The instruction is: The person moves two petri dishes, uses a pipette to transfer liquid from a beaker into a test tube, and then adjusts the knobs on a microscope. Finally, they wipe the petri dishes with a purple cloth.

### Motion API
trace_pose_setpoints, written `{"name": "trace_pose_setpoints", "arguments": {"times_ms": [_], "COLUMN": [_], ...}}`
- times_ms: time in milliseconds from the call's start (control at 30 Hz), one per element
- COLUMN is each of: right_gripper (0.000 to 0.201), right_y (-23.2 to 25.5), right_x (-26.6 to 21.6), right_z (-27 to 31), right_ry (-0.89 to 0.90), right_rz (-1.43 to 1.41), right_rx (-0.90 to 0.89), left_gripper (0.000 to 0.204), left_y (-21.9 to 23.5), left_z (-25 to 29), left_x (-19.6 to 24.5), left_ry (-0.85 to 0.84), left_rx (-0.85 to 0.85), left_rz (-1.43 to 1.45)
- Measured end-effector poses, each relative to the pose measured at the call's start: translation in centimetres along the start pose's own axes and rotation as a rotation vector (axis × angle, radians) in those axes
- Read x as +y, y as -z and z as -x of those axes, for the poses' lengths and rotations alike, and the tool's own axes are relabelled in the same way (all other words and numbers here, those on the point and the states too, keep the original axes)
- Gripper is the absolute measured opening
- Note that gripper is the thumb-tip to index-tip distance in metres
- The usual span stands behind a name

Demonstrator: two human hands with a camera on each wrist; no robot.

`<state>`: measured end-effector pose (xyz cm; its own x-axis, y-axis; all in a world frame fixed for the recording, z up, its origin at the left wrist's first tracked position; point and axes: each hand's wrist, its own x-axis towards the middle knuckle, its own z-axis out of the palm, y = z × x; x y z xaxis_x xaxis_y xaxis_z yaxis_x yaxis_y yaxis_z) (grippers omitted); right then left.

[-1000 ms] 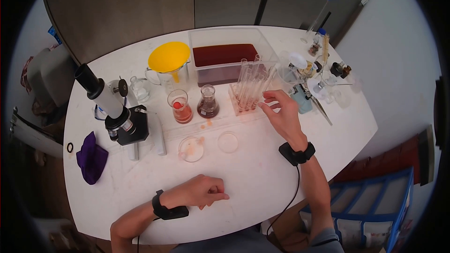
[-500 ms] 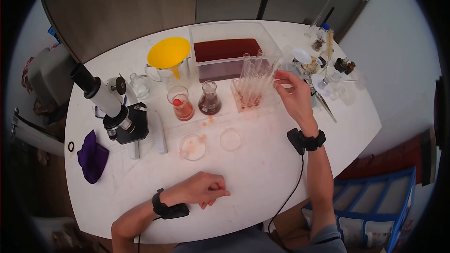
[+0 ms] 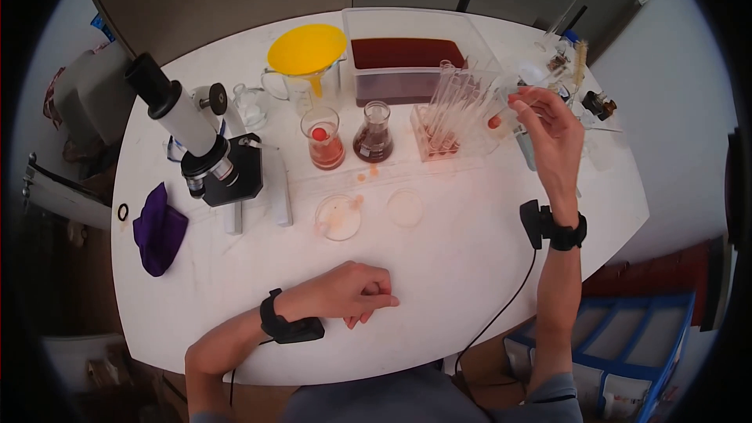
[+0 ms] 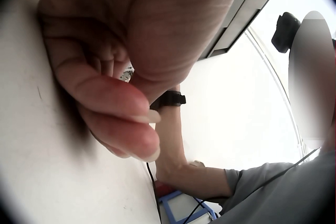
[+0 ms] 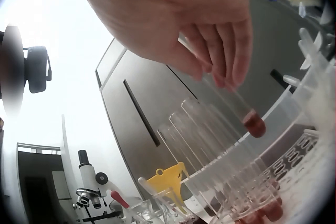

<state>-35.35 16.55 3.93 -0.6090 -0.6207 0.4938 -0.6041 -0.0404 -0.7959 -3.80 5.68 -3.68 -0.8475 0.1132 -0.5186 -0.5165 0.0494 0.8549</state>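
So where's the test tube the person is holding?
In the head view, the test tube is right of centre, pinched in the right hand, just right of the tube rack.

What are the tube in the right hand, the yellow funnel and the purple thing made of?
The tube in the right hand looks like clear, glossy glass, because you see through it, though clear plastic is possible. The yellow funnel seems smooth plastic: its bright colour is even. The purple thing is probably soft, dull cloth, since it shows folds.

One held tube (image 5: 242,110), two petri dishes (image 3: 341,224) (image 3: 405,209), one microscope (image 3: 190,123).
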Motion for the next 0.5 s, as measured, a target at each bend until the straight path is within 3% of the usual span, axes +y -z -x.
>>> {"name": "trace_pose_setpoints", "arguments": {"times_ms": [133, 200, 267, 333, 500], "right_gripper": [0.013, 0.009, 0.008, 0.008, 0.010], "right_y": [0.5, 0.5, 0.0, -0.3, -0.8], "right_x": [-2.7, -2.7, -2.5, -1.9, -1.0], "right_z": [4.2, 5.7, 6.6, 7.2, 7.4], "right_ry": [0.011, -0.130, -0.167, -0.048, -0.037], "right_rz": [0.093, -0.010, -0.047, 0.093, 0.142], "right_rx": [-0.090, -0.244, -0.262, -0.354, -0.424], "left_gripper": [0.022, 0.022, 0.021, 0.022, 0.022], "left_y": [0.2, 0.2, 0.2, 0.1, 0.1], "left_z": [0.0, 0.0, 0.0, 0.0, 0.1], "left_x": [0.0, 0.1, 0.1, 0.2, 0.3], "left_ry": [-0.010, 0.000, 0.004, 0.009, 0.003], "left_rx": [0.012, 0.011, 0.019, 0.024, 0.029], "left_rz": [0.012, 0.026, 0.022, 0.022, 0.022]}}
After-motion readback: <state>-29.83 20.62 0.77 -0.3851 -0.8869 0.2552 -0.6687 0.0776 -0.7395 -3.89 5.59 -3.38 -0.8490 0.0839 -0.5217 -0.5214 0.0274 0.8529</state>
